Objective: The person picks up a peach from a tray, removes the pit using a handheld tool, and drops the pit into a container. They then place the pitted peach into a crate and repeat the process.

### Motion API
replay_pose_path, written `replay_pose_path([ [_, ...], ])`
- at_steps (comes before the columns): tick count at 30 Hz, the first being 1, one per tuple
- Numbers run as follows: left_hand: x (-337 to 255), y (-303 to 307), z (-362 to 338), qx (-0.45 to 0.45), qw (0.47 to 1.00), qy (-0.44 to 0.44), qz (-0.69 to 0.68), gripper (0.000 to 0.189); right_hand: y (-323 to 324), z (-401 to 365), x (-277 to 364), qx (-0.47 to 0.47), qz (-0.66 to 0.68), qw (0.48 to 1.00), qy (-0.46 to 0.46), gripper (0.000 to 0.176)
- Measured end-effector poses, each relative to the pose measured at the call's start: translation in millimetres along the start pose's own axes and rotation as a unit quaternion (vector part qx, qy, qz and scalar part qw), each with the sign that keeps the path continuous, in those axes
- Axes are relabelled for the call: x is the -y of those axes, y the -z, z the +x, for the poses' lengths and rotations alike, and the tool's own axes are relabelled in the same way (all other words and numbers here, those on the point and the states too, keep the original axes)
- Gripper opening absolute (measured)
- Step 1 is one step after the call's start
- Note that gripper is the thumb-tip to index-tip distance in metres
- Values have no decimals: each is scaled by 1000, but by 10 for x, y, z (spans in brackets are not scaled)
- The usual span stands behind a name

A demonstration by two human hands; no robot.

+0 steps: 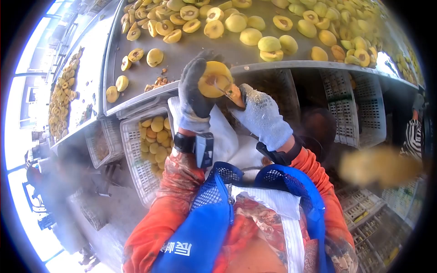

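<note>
My left hand (193,93), in a dark and grey glove, grips a yellow peach half (215,78) with its cut face toward me, just in front of the metal table's edge. My right hand (261,116), in a light grey glove, holds a small orange-handled pitting tool (233,93) whose tip sits in the peach's hollow. Both wrists wear black bands. Orange sleeves and a blue apron (205,227) fill the lower view.
The steel table (191,50) carries several halved and whole yellow peaches (250,36). A white crate of peaches (154,136) stands under its edge at left, with empty white crates (350,109) at right. A long tray of peach halves (61,98) runs far left. A blurred yellow piece (378,166) is at right.
</note>
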State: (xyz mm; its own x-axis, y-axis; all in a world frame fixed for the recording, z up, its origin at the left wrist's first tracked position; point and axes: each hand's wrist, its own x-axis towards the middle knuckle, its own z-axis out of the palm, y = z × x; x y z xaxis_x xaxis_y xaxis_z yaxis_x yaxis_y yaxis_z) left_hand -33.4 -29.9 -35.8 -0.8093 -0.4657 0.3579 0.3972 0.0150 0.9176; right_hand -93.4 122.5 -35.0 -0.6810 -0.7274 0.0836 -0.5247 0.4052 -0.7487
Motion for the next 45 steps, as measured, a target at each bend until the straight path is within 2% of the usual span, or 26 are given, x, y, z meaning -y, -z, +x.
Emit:
replay_pose_path([
  [3, -102, -178, -36, -9, 976, -88, 198, 46, -10, -53, 2, 3, -13, 999, -35, 35],
  [5, -129, -246, -57, -33, 966, -100, 237, 42, -55, -99, -5, 4, -4, 999, -52, 35],
  [9, -229, -476, -69, -112, 966, -45, 228, 26, -130, -156, -8, 84, 199, 971, -101, 30],
  [11, -313, -556, -42, -138, 971, 9, 195, 24, -47, -173, -1, 141, 333, 925, -112, 27],
  [14, -357, -589, -52, -119, 973, 58, 187, 25, 191, -194, 47, 250, 483, 813, -206, 27],
  [17, -370, -644, -52, -100, 968, 82, 216, 23, 217, -238, -70, 294, 544, 751, -229, 24],
  [19, -355, -709, -29, -126, 977, 141, 102, 22, 253, -282, -85, 308, 662, 637, -247, 22],
  [20, -329, -712, -26, -114, 977, 144, 110, 21, 265, -308, -87, 313, 714, 572, -254, 21],
  [21, -284, -699, -19, -102, 977, 147, 118, 20, 274, -321, -92, 316, 726, 563, -238, 20],
  [23, -206, -636, -30, -80, 975, 104, 182, 23, 288, -348, -101, 325, 747, 543, -206, 17],
  [26, -141, -231, -77, -57, 945, -20, 322, 31, 340, -363, -126, 324, 779, 514, -155, 17],
  [27, -128, 5, -116, -50, 926, -60, 369, 35, 359, -355, -171, 303, 784, 512, -179, 19],
  [28, -172, 247, -174, -41, 898, -93, 429, 38, 392, -352, -274, 301, 733, 577, -199, 22],
  [29, -492, 348, -241, -10, 860, -68, 506, 39, 416, -339, -413, 297, 676, 639, -216, 25],
  [30, -707, 591, -377, 9, 822, -7, 570, 41, 315, -339, -616, 268, 532, 782, -185, 27],
  [31, -649, 1066, -571, -199, 914, 249, 252, 41, 140, -345, -838, 226, 366, 891, -144, 31],
  [32, -650, 1502, -715, -165, 920, 310, 173, 37, -3, -423, -964, 101, 54, 992, -48, 35],
  [33, -746, 1715, -790, -108, 847, 329, 404, 35, -29, -455, -1010, 124, 44, 987, -92, 36],
  [35, -837, 1893, -586, -153, 801, 320, 482, 39, -57, -442, -1075, 173, 13, 969, -176, 37],
  [37, -763, 2076, -67, -66, 724, 262, 635, 48, -98, -373, -1001, 173, -3, 970, -170, 37],
  [38, -434, 2354, 190, -77, 769, 217, 596, 51, -103, -317, -948, 169, -12, 971, -168, 38],
  [40, -31, 2308, 703, -85, 806, 184, 556, 56, -85, -206, -865, 168, 2, 968, -186, 40],
  [41, 46, 2021, 969, -83, 801, 201, 558, 59, -89, -188, -860, 172, -1, 967, -186, 40],
  [43, 565, 2297, 1279, 34, 675, 34, 737, 61, -97, -188, -865, 181, -7, 965, -191, 40],
  [44, 744, 2386, 1286, 65, 671, 118, 729, 65, -79, -189, -845, 198, -15, 961, -194, 48],
  [45, 827, 2473, 1305, 71, 690, 135, 708, 65, -57, -207, -850, 193, 26, 965, -177, 48],
])
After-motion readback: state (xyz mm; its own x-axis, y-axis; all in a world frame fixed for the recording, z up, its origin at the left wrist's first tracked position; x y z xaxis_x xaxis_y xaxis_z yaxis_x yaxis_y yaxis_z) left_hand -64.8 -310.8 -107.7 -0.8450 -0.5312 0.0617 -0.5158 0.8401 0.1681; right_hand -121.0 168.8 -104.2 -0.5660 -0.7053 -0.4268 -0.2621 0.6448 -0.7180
